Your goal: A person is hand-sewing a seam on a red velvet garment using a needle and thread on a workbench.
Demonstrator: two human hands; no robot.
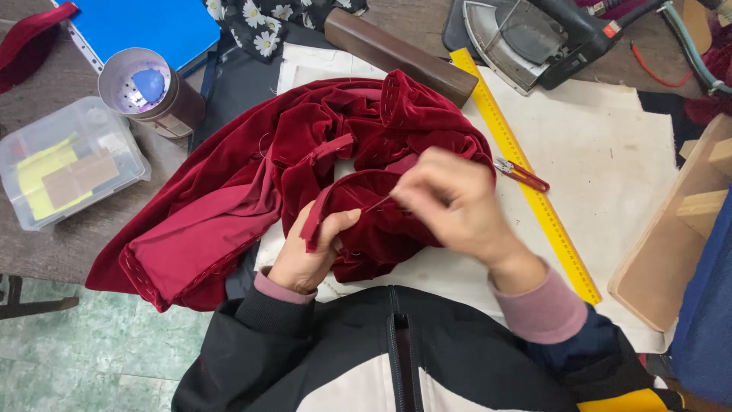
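L hand (309, 248): grip clamped on a folded edge/strip of the dark red velvet garment (305, 164), thumb on top, fingers under the fold.
R hand (450, 202): a bit blurred; fingertips pinched together on a thin needle (379, 203), tip end toward the fabric by the L thumb. Thread too fine to make out.
Garment: bunched in a heap mid-surface, just in front of the person; smoother lining side hangs over the near-left edge of the surface (46, 252).
Under it: cream pressing cloth (602, 152) spread over the R half of the surface.
Ruler: long yellow ruler (526, 172) lies diagonal on the cloth, R of the garment, far end near the wooden block.
Snips: small red-handled thread snips (522, 174) lie on/at the ruler, near the R hand, not touching it.
Wood block: dark wooden block (398, 53) at the far side, touching the heap's top edge.
Iron: tipped on its side, soleplate showing, iron (534, 38) far R w/ cord.
Left side: clear plastic box (69, 160) w/ yellow & brown pieces inside; metal tin (149, 88), open, w/ a blue bit inside; blue folder (152, 23) behind it.
Far R: wooden board (679, 236) leaning at the surface edge.
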